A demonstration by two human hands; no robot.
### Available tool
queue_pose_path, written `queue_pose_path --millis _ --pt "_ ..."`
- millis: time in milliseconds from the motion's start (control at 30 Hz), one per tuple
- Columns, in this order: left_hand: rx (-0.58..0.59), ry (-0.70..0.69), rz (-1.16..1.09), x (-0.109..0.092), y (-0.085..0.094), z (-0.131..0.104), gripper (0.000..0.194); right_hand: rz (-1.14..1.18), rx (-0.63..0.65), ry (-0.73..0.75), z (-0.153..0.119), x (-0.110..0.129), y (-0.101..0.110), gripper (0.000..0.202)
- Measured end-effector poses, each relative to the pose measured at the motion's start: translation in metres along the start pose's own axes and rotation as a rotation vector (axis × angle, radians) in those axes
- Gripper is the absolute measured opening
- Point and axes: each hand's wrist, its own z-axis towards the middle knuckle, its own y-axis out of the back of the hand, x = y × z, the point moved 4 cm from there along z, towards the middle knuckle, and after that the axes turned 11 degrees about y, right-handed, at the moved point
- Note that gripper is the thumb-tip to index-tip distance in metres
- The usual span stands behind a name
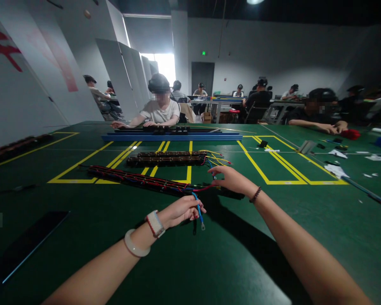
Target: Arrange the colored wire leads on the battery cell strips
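Note:
A blue cable (199, 209) with a metal ring lug at its lower end is pinched in the fingers of my left hand (182, 210). My right hand (230, 178) is at the right end of a long wire harness (139, 178). A red cable (205, 188) runs from the harness into the lower fingers of this hand, which are curled around it; its tip is hidden. The harness, a dark strip with red and blue wires along it, lies slantwise on the green table (165, 262). Behind it lie shorter dark harnesses (168, 158) with yellow and red wire ends.
A blue rail (174, 137) lies across the table before a person in a white shirt (160, 111). A dark flat panel (34, 243) is at left. White paper scraps (336, 170) and a blue-red cable bundle (371, 194) lie at right, near another person's hands (333, 127).

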Motion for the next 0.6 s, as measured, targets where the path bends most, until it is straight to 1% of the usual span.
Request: queue_pose_path --millis 100,233,433,600 --pt "0.002 0.000 -0.017 0.001 -0.001 0.000 0.013 -0.069 0.148 0.023 -0.002 -0.005 -0.008 0.040" --pt "-0.016 0.003 -0.037 0.001 -0.005 -0.001 0.017 -0.167 0.263 0.030 -0.004 -0.007 -0.023 0.042" --pt "0.022 -0.013 -0.068 0.000 -0.009 -0.003 0.020 -0.282 0.310 -0.026 -0.004 -0.019 -0.036 0.041" --pt "0.010 -0.016 -0.102 0.001 -0.009 -0.002 0.020 -0.386 0.347 -0.055 -0.003 -0.023 -0.040 0.028"
